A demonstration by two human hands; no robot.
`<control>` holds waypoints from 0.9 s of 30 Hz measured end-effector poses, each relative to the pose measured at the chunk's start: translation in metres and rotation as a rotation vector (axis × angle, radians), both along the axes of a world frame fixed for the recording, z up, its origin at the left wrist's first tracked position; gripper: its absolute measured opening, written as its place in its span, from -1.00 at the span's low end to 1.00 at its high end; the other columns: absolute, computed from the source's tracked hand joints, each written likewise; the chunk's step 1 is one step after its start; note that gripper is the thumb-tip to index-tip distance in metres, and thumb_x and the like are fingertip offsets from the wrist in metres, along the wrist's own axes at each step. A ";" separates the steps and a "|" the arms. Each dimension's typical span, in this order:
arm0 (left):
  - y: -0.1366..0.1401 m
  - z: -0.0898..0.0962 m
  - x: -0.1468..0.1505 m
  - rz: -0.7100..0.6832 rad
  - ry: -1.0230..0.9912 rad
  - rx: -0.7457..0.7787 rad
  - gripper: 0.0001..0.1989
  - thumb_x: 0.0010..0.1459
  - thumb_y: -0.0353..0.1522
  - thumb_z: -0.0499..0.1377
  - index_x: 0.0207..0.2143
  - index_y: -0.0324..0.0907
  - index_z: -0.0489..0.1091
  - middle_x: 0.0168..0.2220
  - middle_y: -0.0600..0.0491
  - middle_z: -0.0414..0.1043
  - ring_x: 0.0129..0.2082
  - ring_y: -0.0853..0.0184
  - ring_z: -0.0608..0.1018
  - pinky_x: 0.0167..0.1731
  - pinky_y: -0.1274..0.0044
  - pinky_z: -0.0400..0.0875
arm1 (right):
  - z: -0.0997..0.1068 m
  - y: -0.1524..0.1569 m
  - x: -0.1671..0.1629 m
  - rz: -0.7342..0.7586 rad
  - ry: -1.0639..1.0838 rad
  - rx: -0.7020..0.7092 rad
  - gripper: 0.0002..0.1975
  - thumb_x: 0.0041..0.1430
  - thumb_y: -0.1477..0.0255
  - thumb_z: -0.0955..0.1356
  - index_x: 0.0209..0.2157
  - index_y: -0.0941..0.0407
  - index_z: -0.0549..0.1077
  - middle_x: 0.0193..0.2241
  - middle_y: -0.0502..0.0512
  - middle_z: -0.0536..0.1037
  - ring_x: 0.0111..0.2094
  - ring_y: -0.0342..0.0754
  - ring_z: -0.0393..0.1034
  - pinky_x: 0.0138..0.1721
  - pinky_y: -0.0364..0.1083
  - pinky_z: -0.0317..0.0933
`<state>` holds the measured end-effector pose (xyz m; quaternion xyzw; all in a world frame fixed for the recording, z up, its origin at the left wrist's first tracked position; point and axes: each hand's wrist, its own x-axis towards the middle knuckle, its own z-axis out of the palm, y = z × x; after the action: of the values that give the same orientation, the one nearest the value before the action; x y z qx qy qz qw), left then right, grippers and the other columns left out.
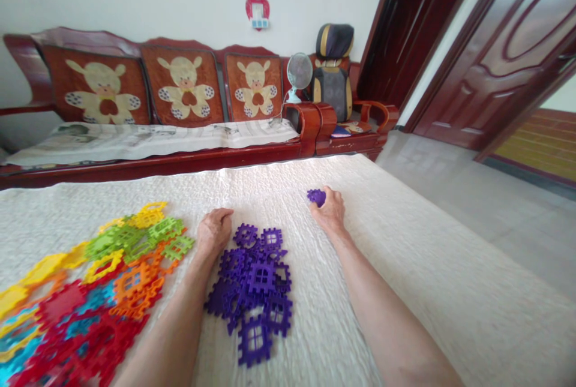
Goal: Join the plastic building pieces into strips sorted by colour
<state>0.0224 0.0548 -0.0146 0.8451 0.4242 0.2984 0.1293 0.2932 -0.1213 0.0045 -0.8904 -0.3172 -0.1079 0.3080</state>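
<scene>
My right hand (pixel 331 209) is closed around a purple plastic building piece (pixel 316 197) with notched edges, low over the far part of the white-covered table. On the other side, my left hand (pixel 216 228) rests near the cloth with its fingers curled; whether anything is inside them is hidden. Between my forearms lies a heap of purple interlocking pieces (pixel 261 278), several with window-like frames, just right of my left hand. To the left of my left arm spreads a mixed pile of similar pieces, among them green ones (pixel 167 228), orange ones (pixel 133 279) and red ones (pixel 90 345).
A quilted white cloth (pixel 405 267) covers the table. Beyond its far edge stands a red wooden sofa (pixel 198 159) with bear-patterned cushions (pixel 185 87). A small fan (pixel 299 72) and a chair with a massage cushion (pixel 333 90) are behind; tiled floor (pixel 450 177) lies right.
</scene>
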 end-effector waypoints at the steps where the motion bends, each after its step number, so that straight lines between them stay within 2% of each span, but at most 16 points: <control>1: 0.000 0.001 0.000 -0.001 0.005 -0.002 -0.66 0.12 -0.40 0.01 -0.22 -0.17 0.58 -0.18 -0.02 0.60 -0.14 0.23 0.59 -0.01 0.44 0.43 | -0.001 0.000 0.000 0.007 -0.001 -0.002 -0.41 0.01 0.34 0.33 0.12 0.14 0.30 -0.03 0.26 0.39 -0.02 0.17 0.30 0.02 0.09 0.18; 4: -0.002 0.004 0.000 -0.002 0.026 -0.020 -0.65 0.12 -0.43 0.01 -0.21 -0.18 0.57 -0.17 -0.02 0.60 -0.12 0.23 0.59 0.00 0.44 0.43 | 0.001 0.000 0.000 0.024 -0.016 0.012 -0.40 -0.01 0.35 0.35 0.12 0.14 0.30 0.02 0.28 0.37 0.03 0.20 0.28 0.05 0.13 0.16; 6: -0.003 0.006 0.001 -0.002 0.033 -0.033 -0.65 0.12 -0.44 0.01 -0.19 -0.19 0.57 -0.15 -0.03 0.60 -0.11 0.23 0.58 0.02 0.44 0.41 | 0.005 0.000 -0.005 0.070 -0.076 0.096 -0.40 -0.02 0.37 0.34 0.11 0.16 0.30 0.08 0.31 0.33 0.10 0.20 0.22 0.11 0.15 0.12; 8: -0.004 0.007 0.001 -0.001 0.034 -0.044 -0.65 0.13 -0.45 0.01 -0.19 -0.21 0.57 -0.14 -0.05 0.59 -0.10 0.22 0.58 0.03 0.44 0.41 | 0.009 0.001 -0.016 0.202 -0.143 0.207 -0.45 0.01 0.41 0.31 0.09 0.18 0.31 0.10 0.31 0.32 0.15 0.17 0.19 0.15 0.13 0.09; 10: -0.004 0.007 0.001 0.000 0.029 -0.047 -0.66 0.14 -0.45 0.01 -0.19 -0.19 0.57 -0.15 -0.04 0.59 -0.10 0.24 0.58 0.03 0.45 0.40 | 0.011 0.002 -0.032 0.418 -0.142 0.251 -0.54 0.07 0.43 0.27 0.04 0.17 0.36 0.04 0.27 0.39 0.11 0.11 0.25 0.14 0.09 0.13; 13: -0.003 0.005 0.000 -0.004 0.020 -0.035 -0.66 0.15 -0.45 0.01 -0.19 -0.17 0.56 -0.15 -0.01 0.60 -0.10 0.26 0.58 0.02 0.48 0.40 | 0.007 0.000 -0.060 0.710 -0.047 0.145 -0.67 0.10 0.39 0.28 -0.08 0.12 0.45 -0.09 0.19 0.48 -0.02 0.06 0.36 0.07 0.06 0.21; 15: -0.002 0.003 0.000 -0.009 0.018 -0.029 -0.66 0.15 -0.45 0.01 -0.19 -0.16 0.56 -0.15 -0.01 0.60 -0.10 0.27 0.58 0.02 0.48 0.41 | 0.003 -0.004 -0.074 0.795 -0.037 0.064 -0.72 0.10 0.34 0.32 -0.15 0.12 0.49 -0.12 0.17 0.50 -0.05 0.05 0.38 0.07 0.06 0.21; 19: -0.002 0.002 0.001 -0.004 0.006 -0.030 -0.66 0.15 -0.45 0.01 -0.19 -0.18 0.57 -0.14 -0.03 0.59 -0.10 0.24 0.58 0.03 0.45 0.40 | 0.000 -0.012 -0.086 0.852 -0.054 0.029 -0.75 0.04 0.36 0.37 -0.21 0.11 0.48 -0.10 0.17 0.50 -0.03 0.04 0.36 0.09 0.06 0.17; 22: -0.002 0.003 0.001 0.001 0.016 -0.033 -0.66 0.15 -0.45 0.01 -0.19 -0.21 0.57 -0.14 -0.05 0.59 -0.11 0.22 0.58 0.03 0.43 0.41 | 0.001 -0.016 -0.086 0.848 0.047 0.114 -0.80 0.00 0.42 0.36 -0.27 0.12 0.45 -0.21 0.13 0.52 -0.13 0.00 0.39 -0.01 0.01 0.23; 27: -0.001 0.004 0.001 -0.003 0.013 -0.016 -0.65 0.13 -0.45 0.01 -0.20 -0.20 0.58 -0.16 -0.04 0.60 -0.13 0.23 0.59 0.01 0.44 0.42 | 0.001 -0.016 -0.078 0.743 0.343 0.306 -0.90 0.08 0.37 0.31 -0.35 0.09 0.37 -0.44 -0.03 0.46 -0.40 -0.11 0.36 -0.29 -0.12 0.27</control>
<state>0.0237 0.0535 -0.0110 0.8466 0.4262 0.2895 0.1336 0.2153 -0.1378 0.0056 -0.6648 -0.5407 0.1141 0.5026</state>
